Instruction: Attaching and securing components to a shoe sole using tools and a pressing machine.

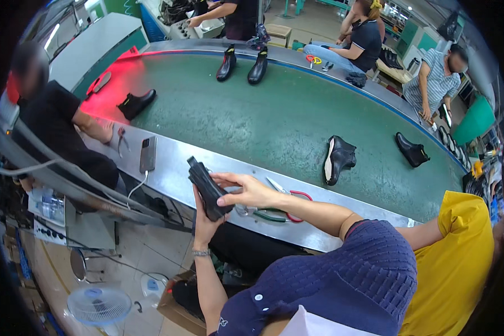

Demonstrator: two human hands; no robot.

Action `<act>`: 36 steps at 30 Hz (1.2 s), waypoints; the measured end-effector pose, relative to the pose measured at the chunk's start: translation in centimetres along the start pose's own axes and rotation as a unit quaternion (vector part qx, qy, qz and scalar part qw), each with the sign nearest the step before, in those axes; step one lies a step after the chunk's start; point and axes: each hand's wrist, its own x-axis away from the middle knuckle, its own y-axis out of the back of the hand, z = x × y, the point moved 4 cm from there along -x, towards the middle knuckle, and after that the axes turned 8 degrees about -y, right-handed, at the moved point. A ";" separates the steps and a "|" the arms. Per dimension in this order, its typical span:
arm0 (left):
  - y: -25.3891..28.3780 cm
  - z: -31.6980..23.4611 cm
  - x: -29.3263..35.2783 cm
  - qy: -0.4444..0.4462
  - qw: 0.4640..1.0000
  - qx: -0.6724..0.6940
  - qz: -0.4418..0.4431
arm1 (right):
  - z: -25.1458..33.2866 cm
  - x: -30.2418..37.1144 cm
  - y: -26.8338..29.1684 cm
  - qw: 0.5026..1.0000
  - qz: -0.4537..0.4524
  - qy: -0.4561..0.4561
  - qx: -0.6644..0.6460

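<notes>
Over the metal ledge I hold a black ankle boot (209, 192), tilted, with its pull tab toward the upper left. My left hand (205, 227) wraps it from below. From the right side my right hand (245, 189) grips it, thumb near the lower end and fingers along its upper edge. On the ledge, by my right forearm, lie red-handled scissors (301, 196) and a green-handled tool (270, 217), partly hidden by the arm.
A green conveyor belt (229, 117) carries several black boots, one with a pale sole (340, 159). A phone (148, 154) with a white cable and pliers (122, 141) lie left on the ledge. People stand at left and right. A fan (99, 305) and an open carton (176, 305) are below.
</notes>
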 end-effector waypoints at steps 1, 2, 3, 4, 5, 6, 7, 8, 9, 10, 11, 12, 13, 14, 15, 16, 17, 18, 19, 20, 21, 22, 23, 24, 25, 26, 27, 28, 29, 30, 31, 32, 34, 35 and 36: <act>0.1 -0.7 -0.3 0.000 1.000 0.000 0.005 | 0.0 0.3 0.1 1.000 0.001 0.003 -0.027; -0.1 -2.1 -0.4 0.002 0.998 0.031 0.050 | -0.6 0.2 0.2 1.000 -0.003 -0.014 -0.018; -0.1 -3.3 -0.4 0.006 0.994 0.063 0.092 | -1.2 0.0 0.7 1.000 -0.007 -0.019 -0.023; 0.8 -4.5 -0.4 0.008 0.987 0.120 0.102 | -1.3 -0.3 0.2 0.999 0.020 -0.042 0.009; 1.2 -6.0 -0.7 -0.038 0.977 0.182 0.107 | -1.6 -0.6 -0.5 0.996 0.051 -0.067 0.040; 1.9 -6.1 -1.2 0.018 0.981 0.191 0.003 | -1.9 -0.9 -0.9 0.994 0.057 -0.071 0.060; 2.3 -5.8 -1.4 0.076 0.971 0.198 -0.106 | -1.7 -1.1 -1.2 0.994 0.054 -0.072 0.069; 1.9 -5.8 -1.9 0.066 0.975 0.174 -0.117 | -1.1 -1.1 -1.6 0.993 0.056 -0.068 0.076; 1.1 -5.5 -2.7 0.058 0.979 0.152 -0.125 | -0.4 -1.1 -1.5 0.993 0.056 -0.066 0.084; 0.4 -5.8 -3.3 0.059 0.979 0.126 -0.152 | 0.5 -1.2 -1.0 0.992 0.070 -0.057 0.089; 0.0 -6.1 -3.7 0.061 0.978 0.099 -0.176 | 1.0 -1.4 -0.6 0.991 0.084 -0.048 0.093; -0.1 -6.2 -3.8 0.050 0.977 0.087 -0.187 | 1.0 -1.6 -0.5 0.991 0.082 -0.050 0.098; 0.0 -6.4 -3.9 0.034 0.977 0.075 -0.196 | 1.1 -2.1 -0.2 0.990 0.079 -0.047 0.106; -0.1 -7.0 -4.2 0.034 0.977 0.077 -0.196 | 1.3 -2.5 0.0 0.989 0.105 -0.078 0.075; 0.0 -6.8 -3.9 0.037 0.972 0.102 -0.208 | 1.3 -2.9 0.0 0.985 0.128 -0.109 0.045; 0.2 -6.5 -3.8 0.029 0.970 0.105 -0.219 | 0.9 -3.3 -0.3 0.983 0.145 -0.107 0.038; 0.4 -6.3 -3.7 0.020 0.967 0.107 -0.229 | 0.8 -3.5 -0.4 0.982 0.151 -0.110 0.036; 0.5 -6.3 -3.8 0.022 0.966 0.106 -0.234 | 1.2 -3.6 -0.5 0.982 0.144 -0.090 0.080; 0.4 -6.3 -3.8 0.032 0.967 0.101 -0.230 | 1.5 -3.4 -0.7 0.981 0.134 -0.071 0.122; 0.2 -6.3 -3.8 0.042 0.968 0.096 -0.226 | 1.6 -3.3 -0.9 0.981 0.136 -0.074 0.120; 0.2 -6.4 -4.0 0.047 0.968 0.096 -0.228 | 1.8 -3.3 -1.0 0.977 0.130 -0.065 0.158; 0.2 -6.5 -4.0 0.045 0.969 0.084 -0.227 | 2.1 -3.3 -1.1 0.971 0.124 -0.056 0.196; 0.2 -6.5 -4.0 0.044 0.970 0.073 -0.226 | 2.5 -3.3 -1.1 0.971 0.125 -0.060 0.193; 0.3 -6.3 -4.0 0.046 0.969 0.059 -0.236 | 2.8 -3.3 -1.1 0.962 0.136 -0.069 0.227; 0.2 -6.3 -4.1 0.050 0.969 0.060 -0.235 | 3.1 -3.4 -1.0 0.951 0.146 -0.077 0.261; 0.3 -6.4 -4.2 0.049 0.969 0.047 -0.237 | 3.4 -3.6 -1.0 0.952 0.146 -0.080 0.259; 0.4 -6.4 -4.4 0.049 0.969 0.035 -0.239 | 3.6 -3.7 -1.1 0.944 0.155 -0.093 0.275; 0.4 -6.4 -4.6 0.052 0.969 0.036 -0.239 | 3.6 -3.8 -1.1 0.936 0.165 -0.106 0.293; 0.5 -6.4 -4.8 0.048 0.969 0.029 -0.239 | 3.7 -3.9 -1.1 0.936 0.165 -0.108 0.292; 0.6 -6.3 -4.9 0.043 0.969 0.021 -0.240 | 3.8 -4.0 -1.1 0.933 0.160 -0.105 0.304; 0.8 -6.3 -5.1 0.043 0.969 0.021 -0.241 | 4.0 -4.0 -1.1 0.930 0.154 -0.100 0.317; 1.0 -6.3 -5.3 0.036 0.968 0.013 -0.247 | 4.1 -4.1 -1.2 0.930 0.155 -0.098 0.317; 1.4 -6.3 -5.6 0.025 0.968 0.007 -0.251 | 4.5 -4.6 -1.3 0.921 0.147 -0.089 0.349; 1.6 -6.5 -5.8 0.019 0.968 0.004 -0.252 | 4.2 -4.7 -1.3 0.921 0.147 -0.083 0.351; 1.6 -6.6 -5.9 0.038 0.967 0.040 -0.248 | 3.8 -4.9 -1.4 0.937 0.123 -0.038 0.326</act>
